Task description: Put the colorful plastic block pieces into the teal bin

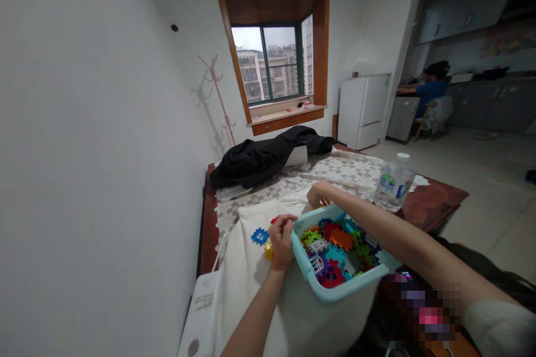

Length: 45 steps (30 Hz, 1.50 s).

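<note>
A light-blue plastic basket [330,294] holds many gear-shaped building pieces [337,254] in red, orange, green, purple and turquoise. My left hand [282,239] is at its left rim, fingers curled together; what they grip is hidden. My right arm reaches across the basket, and my right hand [320,194] bends down just beyond the far rim. Its fingers are curled and partly hidden, with a bit of orange showing beneath them. Beside my left hand, a blue gear piece [260,236] and a yellow gear piece [268,251] lie on the white cloth [247,284].
A large clear bottle [393,183] stands right of the basket on the table. Black clothing [268,157] lies at the table's back on a lace tablecloth [352,170]. A white box-like device [201,312] is at lower left. A person in blue [431,92] sits in the kitchen.
</note>
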Each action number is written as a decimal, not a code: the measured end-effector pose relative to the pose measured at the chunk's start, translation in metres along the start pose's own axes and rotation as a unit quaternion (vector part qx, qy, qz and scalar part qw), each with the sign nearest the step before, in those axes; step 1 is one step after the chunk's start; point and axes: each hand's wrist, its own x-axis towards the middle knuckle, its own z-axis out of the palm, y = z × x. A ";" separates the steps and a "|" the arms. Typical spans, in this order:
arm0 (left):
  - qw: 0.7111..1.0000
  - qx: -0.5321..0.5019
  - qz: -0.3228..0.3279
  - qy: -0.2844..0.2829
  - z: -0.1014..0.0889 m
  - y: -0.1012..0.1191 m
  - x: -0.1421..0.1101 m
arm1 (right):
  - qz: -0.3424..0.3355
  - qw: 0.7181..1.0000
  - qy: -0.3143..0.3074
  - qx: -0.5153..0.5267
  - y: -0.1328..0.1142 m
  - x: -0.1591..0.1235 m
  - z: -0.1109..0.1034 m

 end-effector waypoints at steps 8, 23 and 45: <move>1.000 0.003 -0.002 0.003 0.001 -0.001 -0.001 | -0.004 0.996 -0.087 -0.012 -0.015 0.008 0.006; 1.000 -0.005 -0.009 -0.006 0.001 0.000 -0.001 | -0.052 0.984 -0.165 0.047 -0.027 0.010 0.014; 1.000 0.000 -0.003 0.000 0.000 -0.002 -0.001 | -0.095 0.978 -0.167 0.081 -0.048 0.002 0.025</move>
